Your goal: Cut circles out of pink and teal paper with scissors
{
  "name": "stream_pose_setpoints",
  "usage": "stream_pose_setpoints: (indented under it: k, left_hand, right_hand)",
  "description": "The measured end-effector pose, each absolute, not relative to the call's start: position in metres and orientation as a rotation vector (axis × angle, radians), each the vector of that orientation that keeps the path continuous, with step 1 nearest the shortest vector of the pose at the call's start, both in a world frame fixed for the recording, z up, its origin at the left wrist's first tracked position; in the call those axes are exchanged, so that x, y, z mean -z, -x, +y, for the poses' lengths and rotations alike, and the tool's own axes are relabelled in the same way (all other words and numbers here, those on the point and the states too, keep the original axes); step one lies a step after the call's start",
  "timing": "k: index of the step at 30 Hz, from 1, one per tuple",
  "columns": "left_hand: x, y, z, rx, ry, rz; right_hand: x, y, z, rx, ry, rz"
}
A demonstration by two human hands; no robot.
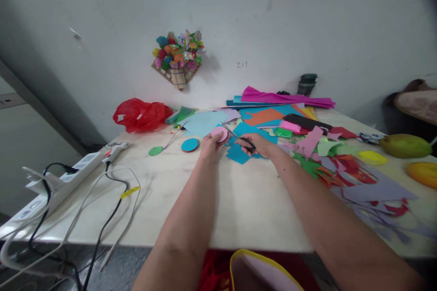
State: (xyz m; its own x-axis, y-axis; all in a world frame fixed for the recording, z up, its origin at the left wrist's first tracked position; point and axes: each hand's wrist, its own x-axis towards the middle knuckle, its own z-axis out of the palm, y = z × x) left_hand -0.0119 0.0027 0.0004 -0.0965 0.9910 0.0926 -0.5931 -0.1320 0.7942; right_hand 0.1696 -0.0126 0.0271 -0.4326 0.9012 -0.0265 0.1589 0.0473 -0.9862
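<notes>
My left hand pinches a pink paper circle between thumb and fingers above the middle of the table. A bit of blue paper shows at the circle's upper edge. In my right hand is a pair of scissors, with fingers through the black handles and blades pointing left, close to the circle's right edge. Blue paper pieces lie under and behind my hands. To the left rest a blue paper circle with an orange edge below it, and a green circle.
Paper scraps spread across the right side, near a green mango-like fruit. A red plastic bag sits at the back left. A power strip and loose cables run along the left edge. Paper flowers hang on the wall.
</notes>
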Motion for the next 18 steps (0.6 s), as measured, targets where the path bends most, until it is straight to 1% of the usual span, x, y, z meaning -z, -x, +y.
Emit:
stream_pose_setpoints:
  k: [18]
  left_hand:
    - [-0.0027, 0.0103, -0.0018, -1.393, -0.861, 0.696]
  right_hand:
    - [-0.0283, -0.1743, -0.0137, -1.403, 1.025, -1.749]
